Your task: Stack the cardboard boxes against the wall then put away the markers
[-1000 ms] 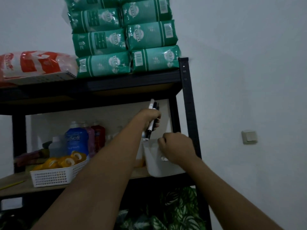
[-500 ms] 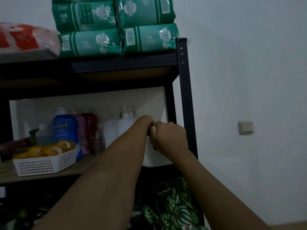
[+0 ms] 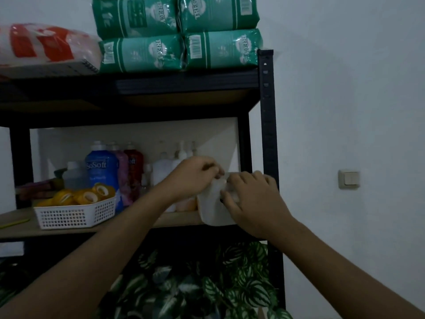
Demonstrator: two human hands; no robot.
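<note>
Centre frame: left hand [image 3: 195, 174] curls over white container [image 3: 212, 209]; right hand [image 3: 249, 199], fingers spread, presses its front. Advise steadying container; markers unseen.

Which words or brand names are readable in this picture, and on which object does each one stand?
"SoSoft": on the blue bottle.
"TREQY", approximately, printed sideways: on the green packs; its letters are uncertain.
Small print and barcodes on the green packs: too small to read.
Red bottle label: partly hidden, unreadable.
Red-and-white bag: no legible text.
</note>
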